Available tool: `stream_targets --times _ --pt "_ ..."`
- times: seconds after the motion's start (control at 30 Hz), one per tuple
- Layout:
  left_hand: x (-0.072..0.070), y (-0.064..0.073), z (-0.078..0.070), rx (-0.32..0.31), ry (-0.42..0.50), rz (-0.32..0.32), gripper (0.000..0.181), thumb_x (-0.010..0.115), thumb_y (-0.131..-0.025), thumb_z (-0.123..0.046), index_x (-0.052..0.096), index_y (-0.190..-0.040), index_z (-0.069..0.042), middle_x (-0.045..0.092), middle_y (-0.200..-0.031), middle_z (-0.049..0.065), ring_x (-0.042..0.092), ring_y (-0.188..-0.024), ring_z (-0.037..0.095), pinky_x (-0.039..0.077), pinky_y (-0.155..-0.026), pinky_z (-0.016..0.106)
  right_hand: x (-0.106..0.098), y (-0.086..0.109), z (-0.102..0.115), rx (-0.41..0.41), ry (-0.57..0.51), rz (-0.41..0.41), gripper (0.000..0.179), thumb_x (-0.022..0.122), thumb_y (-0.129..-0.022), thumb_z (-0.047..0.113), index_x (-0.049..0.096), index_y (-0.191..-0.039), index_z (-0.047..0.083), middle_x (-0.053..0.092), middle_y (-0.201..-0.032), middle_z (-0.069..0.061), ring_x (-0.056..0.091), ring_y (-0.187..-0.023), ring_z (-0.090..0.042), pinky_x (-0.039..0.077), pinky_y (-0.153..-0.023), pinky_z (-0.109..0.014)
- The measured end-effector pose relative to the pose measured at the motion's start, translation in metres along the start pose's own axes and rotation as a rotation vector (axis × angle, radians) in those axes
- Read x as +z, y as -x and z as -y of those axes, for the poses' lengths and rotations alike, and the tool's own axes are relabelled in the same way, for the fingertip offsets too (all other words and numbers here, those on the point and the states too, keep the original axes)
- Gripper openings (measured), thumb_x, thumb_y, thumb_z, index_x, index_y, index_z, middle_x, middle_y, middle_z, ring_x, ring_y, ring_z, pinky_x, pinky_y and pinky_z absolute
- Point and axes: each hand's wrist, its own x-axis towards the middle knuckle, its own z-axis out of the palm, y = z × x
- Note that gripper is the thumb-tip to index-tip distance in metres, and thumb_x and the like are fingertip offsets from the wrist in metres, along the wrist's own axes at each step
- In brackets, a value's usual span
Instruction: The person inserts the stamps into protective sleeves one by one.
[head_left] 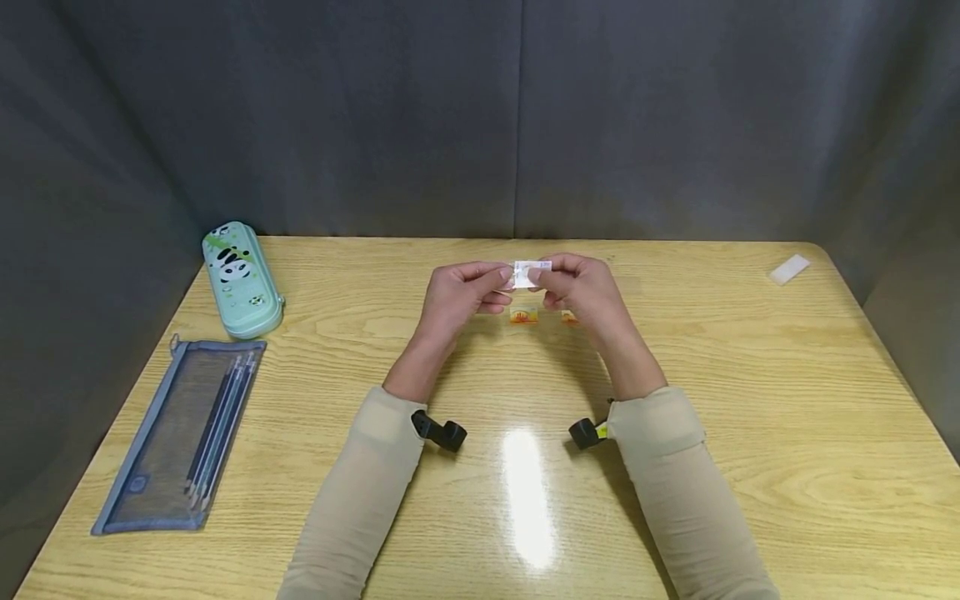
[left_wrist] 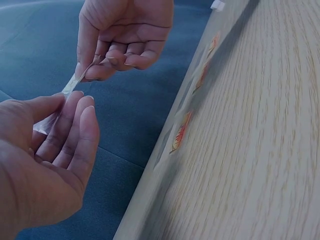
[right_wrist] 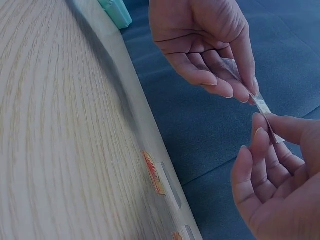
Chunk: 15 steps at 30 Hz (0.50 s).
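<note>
My left hand (head_left: 456,296) pinches the left end of a small thin white printed slip (head_left: 522,275) between thumb and fingers. At its other end the thumb and fingers of my right hand (head_left: 588,292) pinch it too. The slip is held up above the far part of the table; in the left wrist view clear film (left_wrist: 46,124) shows under the left thumb. Edge-on in the right wrist view, the slip (right_wrist: 263,107) spans the two hands. Below them lie a small orange-and-yellow label (head_left: 523,315) and a similar label (head_left: 569,317), partly hidden by the right hand.
A mint panda pencil case (head_left: 243,283) lies at the table's back left. Nearer, a blue mesh zip pouch (head_left: 161,442) holds several pencils. A small white rectangular piece (head_left: 790,269) lies at the back right. Dark curtains (head_left: 360,125) enclose the wooden table (head_left: 787,400).
</note>
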Motion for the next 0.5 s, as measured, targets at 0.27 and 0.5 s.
stream_targets --times 0.27,0.5 --pt "-0.0003 -0.0004 -0.0009 -0.021 -0.006 -0.003 0.025 0.074 -0.094 -0.015 0.075 -0.113 0.002 0.075 -0.079 0.001 0.073 -0.065 0.009 0.063 -0.065 0.026 -0.0005 -0.0001 0.0001 -0.009 0.004 0.016 0.033 0.068 -0.099 0.028 0.068 -0.117 0.0 0.068 -0.093 0.003 0.061 -0.066 -0.01 0.06 -0.073 -0.028" --pt "-0.0004 0.0001 -0.0014 -0.026 0.013 -0.002 0.026 0.074 -0.094 -0.015 0.075 -0.113 0.003 0.076 -0.082 0.005 0.074 -0.066 0.01 0.063 -0.064 0.025 -0.0055 0.0024 0.0011 -0.008 -0.038 -0.055 0.032 0.065 -0.101 0.025 0.067 -0.119 0.0 0.063 -0.094 0.001 0.062 -0.069 -0.009 0.061 -0.073 -0.026"
